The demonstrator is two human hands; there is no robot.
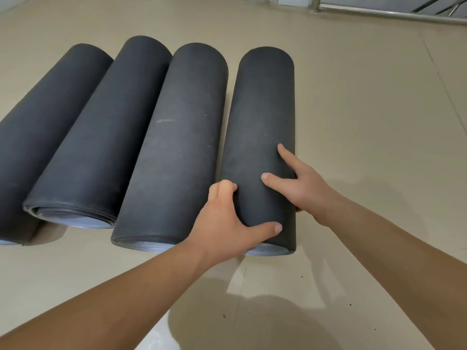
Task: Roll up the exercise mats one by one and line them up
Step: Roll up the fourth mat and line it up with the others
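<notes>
Several dark grey rolled exercise mats lie side by side on the beige floor (366, 122). The rightmost roll (262, 117) lies next to a second roll (177, 137), with a narrow gap between them at the far end. My left hand (227, 218) grips the rightmost roll near its close end, fingers curled into the gap on its left side and thumb across the top. My right hand (300, 183) holds the same roll from its right side, forefinger and thumb spread on the top. Two more rolls (101, 132) (43, 127) lie further left.
A metal railing (379, 11) runs along the far right at floor level. Bare beige floor extends to the right of the rolls and in front of them, where my shadow falls.
</notes>
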